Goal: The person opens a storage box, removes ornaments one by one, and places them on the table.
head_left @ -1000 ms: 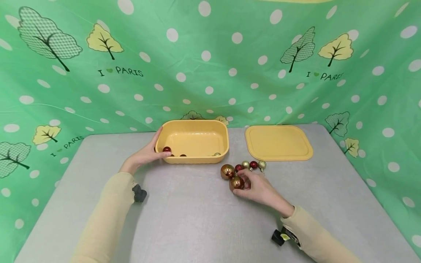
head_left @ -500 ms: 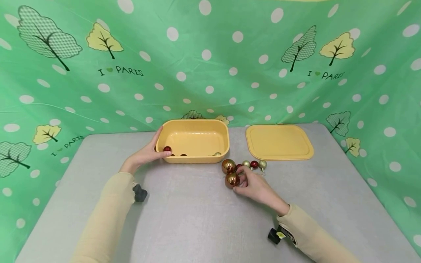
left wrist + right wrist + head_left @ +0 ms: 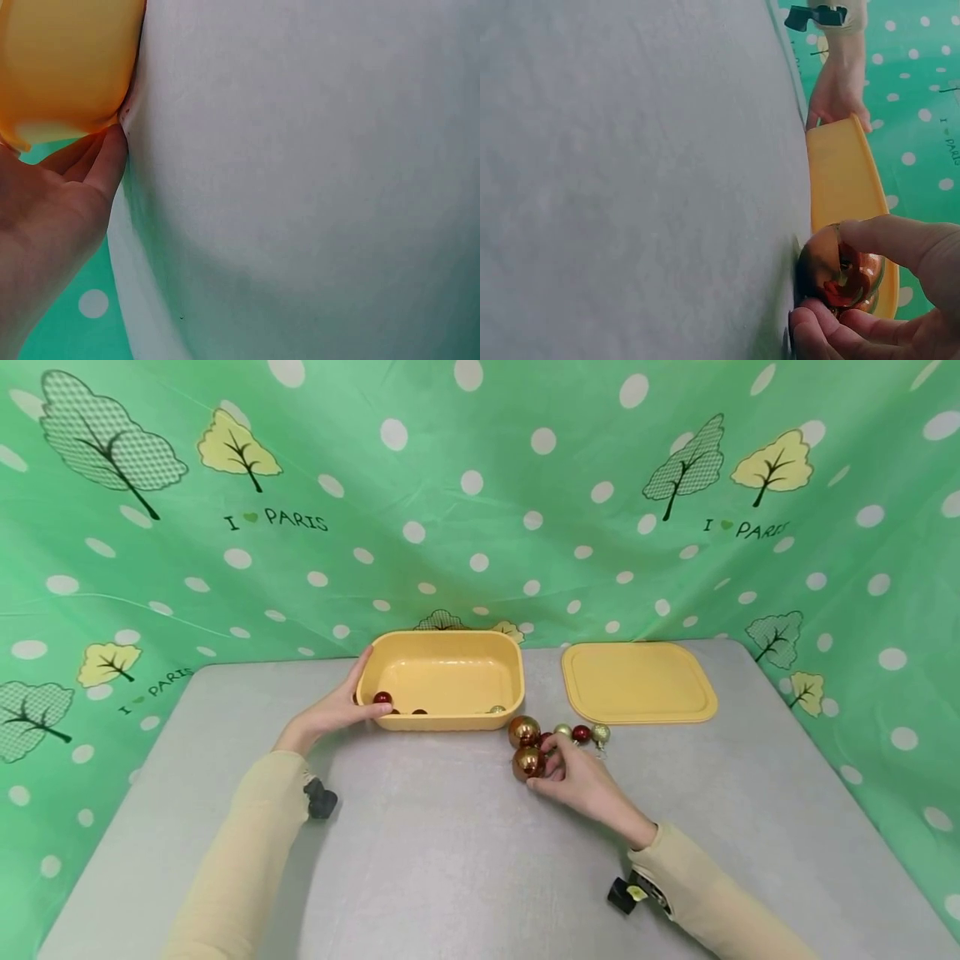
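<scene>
My left hand (image 3: 332, 708) grips the left end of a yellow plastic box (image 3: 450, 723), its thumb over the near rim. A few small baubles, among them a dark red bauble (image 3: 382, 698), lie inside the box; its near wall partly hides some. Just right of the box, my right hand (image 3: 583, 781) holds a shiny copper bauble (image 3: 528, 763) between thumb and fingers, low at the table. Touching or very near it is another copper bauble (image 3: 524, 731). In the right wrist view, the thumb lies over the held bauble (image 3: 829, 266) and the fingers are below it.
Beyond my right hand sit several small baubles, including a red bauble (image 3: 581, 733) and a gold glittery bauble (image 3: 601, 732). A yellow lid (image 3: 639, 683) lies flat at the back right of the grey table (image 3: 450, 852). A green dotted curtain (image 3: 480, 527) hangs behind.
My right hand has moved slightly left and away from me, bringing its copper bauble along. The other copper bauble has shifted a little toward the box. The left hand stays put.
</scene>
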`<state>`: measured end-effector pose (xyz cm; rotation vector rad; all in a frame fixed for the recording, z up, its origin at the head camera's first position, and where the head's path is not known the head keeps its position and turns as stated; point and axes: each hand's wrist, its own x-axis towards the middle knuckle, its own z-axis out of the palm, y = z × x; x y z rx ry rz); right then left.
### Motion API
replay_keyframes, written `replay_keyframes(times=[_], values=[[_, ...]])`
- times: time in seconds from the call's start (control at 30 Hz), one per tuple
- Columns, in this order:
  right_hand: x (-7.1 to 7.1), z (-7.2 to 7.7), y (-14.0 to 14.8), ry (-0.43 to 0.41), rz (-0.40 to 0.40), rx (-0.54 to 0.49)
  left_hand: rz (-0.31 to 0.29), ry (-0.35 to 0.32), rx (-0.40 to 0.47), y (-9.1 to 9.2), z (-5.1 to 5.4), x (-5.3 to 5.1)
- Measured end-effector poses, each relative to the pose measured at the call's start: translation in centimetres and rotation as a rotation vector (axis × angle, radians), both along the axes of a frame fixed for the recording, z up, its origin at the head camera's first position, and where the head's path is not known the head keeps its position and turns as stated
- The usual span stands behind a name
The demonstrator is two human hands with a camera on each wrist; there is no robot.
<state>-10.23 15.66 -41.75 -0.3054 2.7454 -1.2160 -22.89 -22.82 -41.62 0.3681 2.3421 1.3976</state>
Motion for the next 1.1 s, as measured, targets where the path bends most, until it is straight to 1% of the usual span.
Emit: replay_keyframes(times=[0.27, 0.47, 0.7, 0.83, 0.9, 0.97, 1.1], values=[[0.2, 0.2, 0.4, 0.011, 0.014, 0.034, 0.002, 0.002, 0.008, -0.2, 0.0, -0.2], [0.3, 0.4, 0.6, 0.012, 0.032, 0.061, -0.002, 0.002, -0.005, -0.2, 0.2, -0.1], [0.8, 1.6, 1.3, -0.046, 0.036, 0.056, -0.001, -0.008, -0.009, -0.1, 0.1, -0.1], [0.7, 2.2, 1.8, -0.076, 0.032, 0.051, 0.000, -0.009, -0.009, -0.1, 0.1, 0.0], [0.4, 2.6, 1.9, -0.066, 0.038, 0.046, 0.000, -0.008, -0.010, 0.0, 0.1, 0.0], [0.1, 2.9, 2.0, -0.037, 0.050, 0.042, 0.000, -0.005, -0.011, 0.0, 0.2, 0.0], [-0.7, 3.5, 1.8, 0.001, 0.070, 0.046, -0.005, 0.002, -0.006, 0.1, 0.1, 0.1]])
